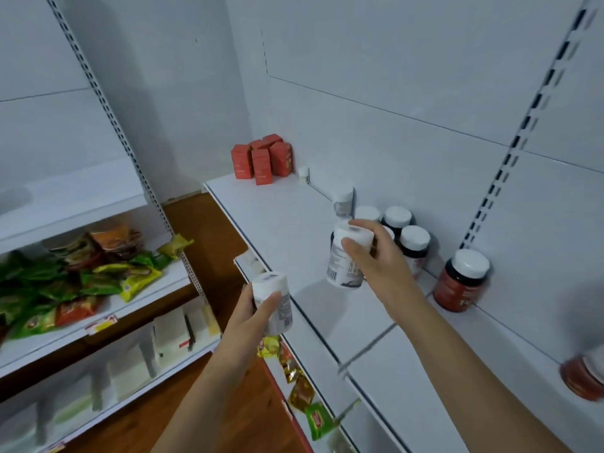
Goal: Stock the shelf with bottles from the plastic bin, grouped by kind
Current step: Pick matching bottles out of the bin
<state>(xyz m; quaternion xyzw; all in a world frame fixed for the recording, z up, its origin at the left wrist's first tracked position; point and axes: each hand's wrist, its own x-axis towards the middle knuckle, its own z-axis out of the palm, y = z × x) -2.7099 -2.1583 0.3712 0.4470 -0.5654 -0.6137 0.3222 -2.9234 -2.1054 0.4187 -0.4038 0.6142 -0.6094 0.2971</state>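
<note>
Now the right hand (pixel 376 256) grips a white bottle (pixel 346 259) above the shelf (pixel 294 223), to set beside the white ones; the left hand (pixel 251 308) holds another bottle (pixel 274 299).

You have 1 head view, looking forward and down from above, close over the white shelf (pixel 294 223) at arm's reach.

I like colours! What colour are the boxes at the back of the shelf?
The boxes are orange-red, seen in the head view.
</note>
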